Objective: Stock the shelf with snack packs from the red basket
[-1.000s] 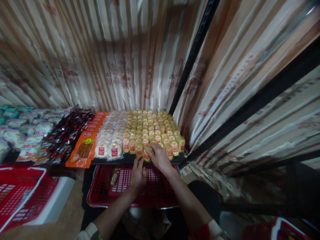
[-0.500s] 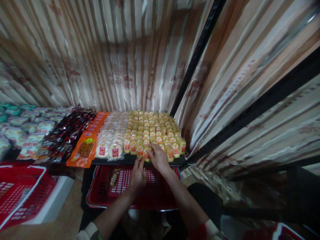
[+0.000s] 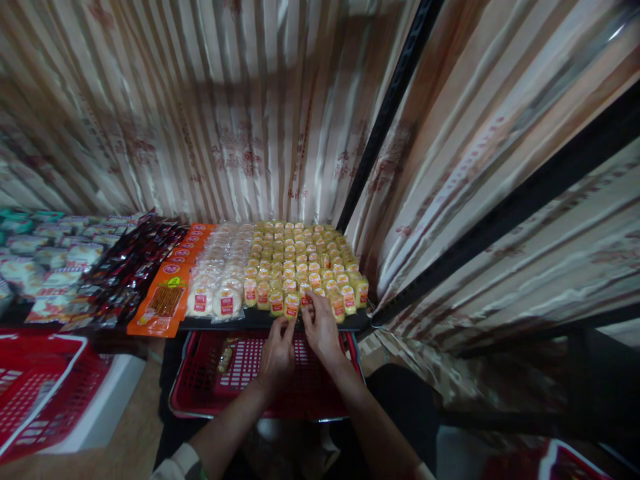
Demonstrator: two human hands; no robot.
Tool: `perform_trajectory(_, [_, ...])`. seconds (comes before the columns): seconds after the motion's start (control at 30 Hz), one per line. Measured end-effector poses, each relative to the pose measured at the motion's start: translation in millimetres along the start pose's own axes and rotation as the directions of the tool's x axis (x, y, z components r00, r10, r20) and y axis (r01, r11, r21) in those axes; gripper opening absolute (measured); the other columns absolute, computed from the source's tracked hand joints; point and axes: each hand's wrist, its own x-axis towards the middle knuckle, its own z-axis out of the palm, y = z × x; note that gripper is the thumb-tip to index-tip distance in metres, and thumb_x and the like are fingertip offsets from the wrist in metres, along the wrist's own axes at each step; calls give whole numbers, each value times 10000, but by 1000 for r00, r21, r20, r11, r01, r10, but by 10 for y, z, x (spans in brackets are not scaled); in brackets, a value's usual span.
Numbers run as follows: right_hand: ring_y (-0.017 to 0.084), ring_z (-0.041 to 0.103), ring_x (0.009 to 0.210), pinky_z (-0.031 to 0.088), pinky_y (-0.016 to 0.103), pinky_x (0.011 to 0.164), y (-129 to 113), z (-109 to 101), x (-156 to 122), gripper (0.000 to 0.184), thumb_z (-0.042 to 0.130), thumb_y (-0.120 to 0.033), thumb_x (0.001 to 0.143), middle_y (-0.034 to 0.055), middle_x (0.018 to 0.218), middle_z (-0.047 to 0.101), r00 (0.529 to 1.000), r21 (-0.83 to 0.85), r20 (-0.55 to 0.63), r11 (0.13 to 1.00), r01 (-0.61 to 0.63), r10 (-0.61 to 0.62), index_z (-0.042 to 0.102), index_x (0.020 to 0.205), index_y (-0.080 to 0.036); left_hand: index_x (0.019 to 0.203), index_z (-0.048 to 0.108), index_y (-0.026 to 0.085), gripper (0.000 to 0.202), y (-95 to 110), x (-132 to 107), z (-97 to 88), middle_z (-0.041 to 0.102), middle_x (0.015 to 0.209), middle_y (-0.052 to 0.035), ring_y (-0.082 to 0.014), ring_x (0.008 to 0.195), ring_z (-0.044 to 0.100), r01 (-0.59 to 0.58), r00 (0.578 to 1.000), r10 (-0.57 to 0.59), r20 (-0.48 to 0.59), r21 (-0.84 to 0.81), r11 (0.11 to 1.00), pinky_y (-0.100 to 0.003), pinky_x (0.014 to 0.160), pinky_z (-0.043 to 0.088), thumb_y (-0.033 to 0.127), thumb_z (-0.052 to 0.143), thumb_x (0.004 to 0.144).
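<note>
At the far left, a red plastic basket stands below shelf height. Above it, white printed snack bags lie in rows, followed by glossy dark packets, an orange snack packet and clear-wrapped round white crackers.

Below the crackers and the yellow rows, a second red basket sits under the front edge of the black shelf, with a small wrapped snack inside. Over it, the left hand is loosely curled, thumb and forefinger nearly together at the foot of a yellow-wrapped snack in the front of the rows; whether they pinch it cannot be told.

That snack stands on the shelf, label facing out, among close-set yellow snacks. It looks small and light, easily borne by two fingertips. The film probably feels slick and gives a little, and the contents may well be crumbly, so a gentle pinch on both sides, low on the body, seems safer than squeezing the top; its close neighbours could tip if knocked.

Just to the right, the right hand is part open, fingers bent over another front snack and hiding some of it; whether it grips cannot be told. Beyond, a black slotted post rises before the pleated curtain.
</note>
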Motion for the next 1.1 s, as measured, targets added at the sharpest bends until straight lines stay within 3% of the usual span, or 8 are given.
perform_trajectory(0.13, [200, 525, 1051, 461, 370, 923, 109, 19, -158, 374, 348, -157, 866, 116, 1109, 554, 1000, -81, -3, 997, 18, -19, 551, 1179, -173, 1288, 459, 115, 538, 0, -2, 30, 476, 1192, -143, -209, 1145, 473, 6, 1000, -6, 2, 20, 1000, -353, 969, 457, 23, 357, 767])
perform_trajectory(0.4, [184, 565, 901, 522, 340, 829, 242, 147, -270, 450, 324, -110, 860, 108, 1018, 540, 999, -130, 54, 991, 14, -7, 530, 1249, -203, 1293, 446, 97, 563, 30, 48, 73, 488, 1186, -157, -225, 1159, 471, 46, 999, -47, 12, 79, 996, -357, 952, 465, 16, 388, 739])
perform_trajectory(0.63, [198, 580, 916, 539, 338, 802, 236, 175, -287, 473, 329, -103, 848, 128, 1063, 541, 996, -159, 84, 987, 6, 7, 503, 1280, -185, 1309, 417, 72, 555, 71, 107, 117, 482, 1212, -180, -245, 1166, 476, 91, 996, -91, -1, 131, 987, -351, 918, 486, 48, 414, 754])
perform_trajectory(0.93, [191, 580, 932, 537, 325, 807, 238, 189, -295, 474, 348, -107, 843, 119, 1078, 548, 997, -153, 75, 988, -21, 33, 511, 1276, -206, 1293, 439, 72, 478, 107, 118, 191, 511, 1189, -198, -262, 1122, 520, 110, 993, -97, -70, 228, 967, -342, 815, 530, 163, 451, 824])
perform_trajectory(1.1, [174, 564, 978, 511, 332, 867, 245, 142, -312, 452, 309, -110, 856, 116, 1082, 554, 998, -23, 13, 998, 54, -53, 539, 1237, -190, 1306, 426, 94, 504, 91, 95, 214, 502, 1208, -185, -255, 1131, 514, 117, 991, -101, -82, 228, 967, -348, 842, 523, 118, 443, 803])
